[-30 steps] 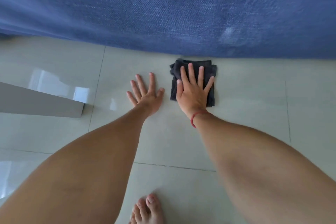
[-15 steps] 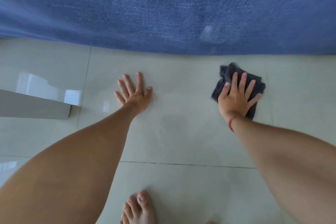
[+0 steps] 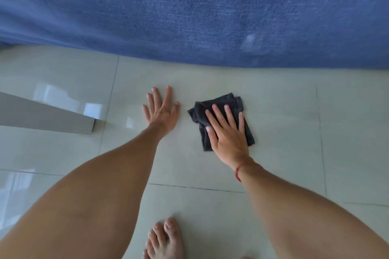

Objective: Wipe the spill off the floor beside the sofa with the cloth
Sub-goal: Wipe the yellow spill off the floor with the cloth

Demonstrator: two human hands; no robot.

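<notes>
Blue sofa [image 3: 189, 10], denim-like weave, fills the whole top of view; its lower edge meets the floor. One pale smudge on the fabric at right.

Floor [image 3: 273, 174]: pale glossy tiles, thin dark grout lines, window glare at left. No spill can be made out on the tiles.

Grey slab-like edge [image 3: 42, 115] enters from the left, low over the floor; what it belongs to cannot be told.

2 bare forearms reach in from the bottom of view.

Dark grey cloth [image 3: 212, 109], folded and rumpled, lies flat on the floor, near the sofa edge but apart from it.

Right hand [image 3: 227, 139]: palm down on the cloth, fingers straight and spread, covering the cloth's near right part. Thin red band [image 3: 239, 171] on that wrist.

Left hand [image 3: 163, 114]: flat on bare tile just left of the cloth, not touching it, fingers spread.

1 bare foot [image 3: 165, 239] at the bottom edge, toes toward the sofa.
</notes>
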